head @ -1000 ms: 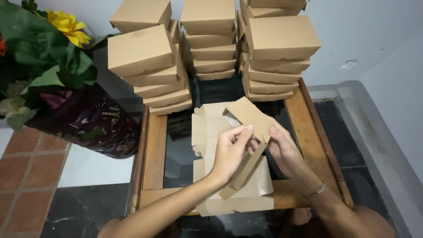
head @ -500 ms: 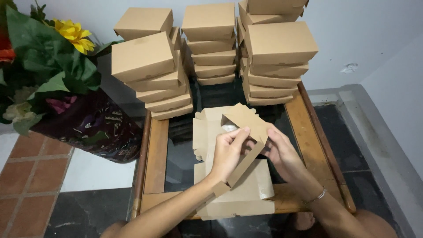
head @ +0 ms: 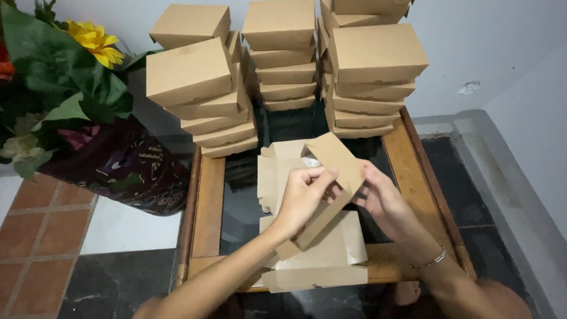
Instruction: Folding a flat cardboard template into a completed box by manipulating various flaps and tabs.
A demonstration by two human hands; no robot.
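Folding a half-formed cardboard box (head: 331,177), held just above the flat blanks (head: 322,254) on the wood-framed table (head: 208,207). Left hand (head: 301,198) pinches its front wall, right hand (head: 381,198) grips the other side. Risk imo: flap creases crooked under uneven pressure, or an elbow bumps the finished box stacks (head: 283,59) behind the blanks, esp. the leaning left one.

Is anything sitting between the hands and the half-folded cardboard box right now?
Nothing visible: the left hand and right hand already grip the half-folded box directly, above the flat blanks on the table.
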